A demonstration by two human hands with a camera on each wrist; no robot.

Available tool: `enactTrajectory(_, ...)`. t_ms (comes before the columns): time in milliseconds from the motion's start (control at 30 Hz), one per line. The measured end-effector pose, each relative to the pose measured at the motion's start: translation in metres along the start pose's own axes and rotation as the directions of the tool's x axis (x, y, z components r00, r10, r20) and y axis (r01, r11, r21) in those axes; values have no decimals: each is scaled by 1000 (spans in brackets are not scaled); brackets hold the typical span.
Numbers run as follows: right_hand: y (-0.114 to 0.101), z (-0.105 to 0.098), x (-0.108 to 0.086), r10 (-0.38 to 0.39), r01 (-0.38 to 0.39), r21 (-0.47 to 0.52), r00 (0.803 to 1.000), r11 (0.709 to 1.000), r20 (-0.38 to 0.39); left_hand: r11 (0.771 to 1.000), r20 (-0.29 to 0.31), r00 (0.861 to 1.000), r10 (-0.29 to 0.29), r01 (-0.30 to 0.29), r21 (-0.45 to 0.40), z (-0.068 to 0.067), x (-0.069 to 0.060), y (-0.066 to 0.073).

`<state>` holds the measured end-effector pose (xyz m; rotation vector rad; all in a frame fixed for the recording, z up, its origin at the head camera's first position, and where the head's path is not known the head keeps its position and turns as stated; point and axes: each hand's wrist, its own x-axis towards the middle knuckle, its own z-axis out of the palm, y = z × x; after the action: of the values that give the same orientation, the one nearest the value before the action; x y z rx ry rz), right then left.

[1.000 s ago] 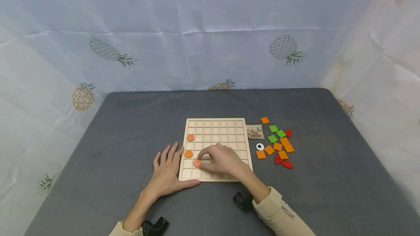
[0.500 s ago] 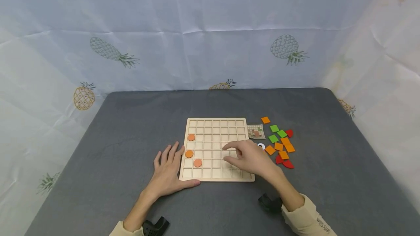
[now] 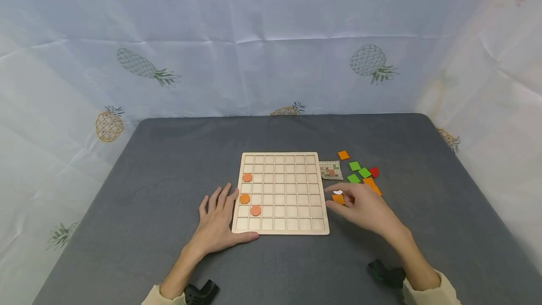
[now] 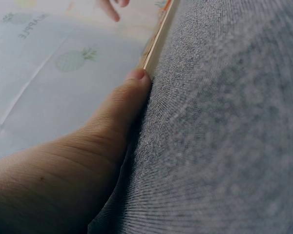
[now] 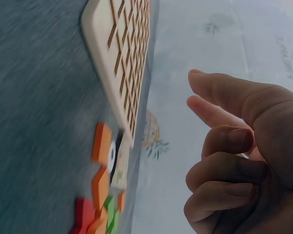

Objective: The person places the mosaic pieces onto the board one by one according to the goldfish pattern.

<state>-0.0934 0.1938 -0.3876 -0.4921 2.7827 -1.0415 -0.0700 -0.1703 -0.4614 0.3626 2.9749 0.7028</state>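
A pale wooden grid board (image 3: 285, 197) lies on the grey cloth. Three orange discs sit in its cells: an upper one (image 3: 247, 178), a middle one (image 3: 244, 198) and a lower one (image 3: 256, 210). The left hand (image 3: 218, 225) rests with spread fingers at the board's lower left corner; its thumb touches the front edge. Over the loose pieces right of the board hovers the right hand (image 3: 366, 206), thumb and index finger apart with nothing between them, other fingers curled in the right wrist view. Below its fingers are an orange square (image 3: 338, 199) and a partly hidden white ring piece (image 3: 337, 192).
A small printed card (image 3: 330, 170) lies against the board's right side. Beyond it are green squares (image 3: 354, 166), a red piece (image 3: 374, 172) and several orange squares (image 3: 343, 155). A patterned curtain (image 3: 271, 41) hangs behind the table.
The right hand has moved off the lower orange disc, which stays in its cell, and travelled right across the board to the loose pieces. The left hand has not visibly moved.
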Motion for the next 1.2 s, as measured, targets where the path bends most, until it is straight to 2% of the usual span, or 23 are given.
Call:
enactTrajectory(367,20,-16,-22,50,-54,-54,996,997,-75,1000,18,1000,-2,3,-11,1,1,-1)
enactTrajectory(600,38,-24,-34,141,-152,-121,985,981,-102,1000,17,1000,-1,1,-13,1,1,-1)
enactTrajectory(833,55,-29,-42,197,-207,-151,977,967,-82,1000,13,1000,6,-6,-1,-1,1,0)
enactTrajectory(1033,60,-28,-44,272,-273,-199,962,941,-35,1000,22,1000,-3,4,-10,-2,1,1)
enactTrajectory(1200,62,-26,-44,294,-288,-220,956,932,-6,1000,21,1000,-6,7,-6,0,1,0)
